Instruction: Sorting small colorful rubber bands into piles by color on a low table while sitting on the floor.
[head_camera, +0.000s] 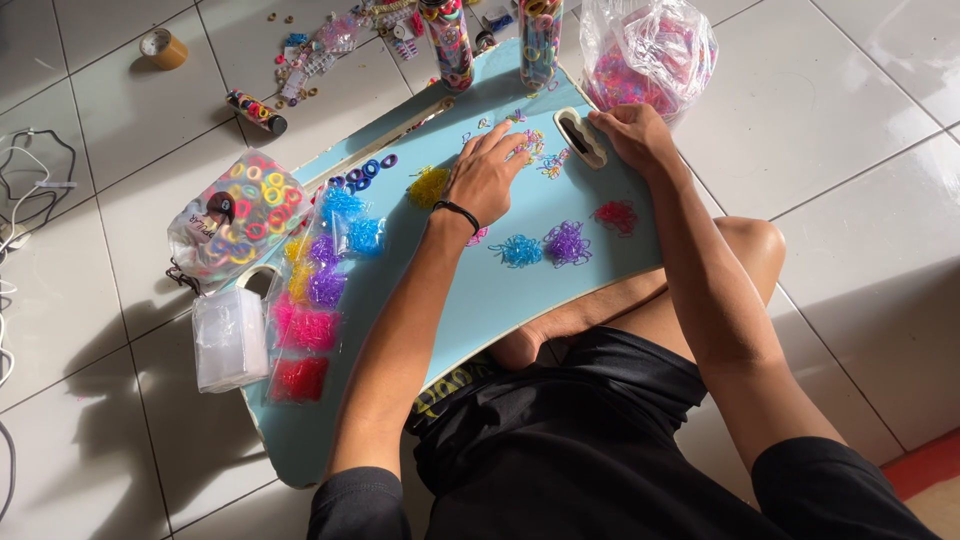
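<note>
The left hand lies palm down on the light blue table at upper centre of the frame, its fingers spread apart over a loose scatter of small mixed-colour rubber bands. Just to the right, the right hand rests with fingers curled together against a cream handle slot. Below them sit blue, purple and red band piles. Sorted bags lie at the left.
</note>
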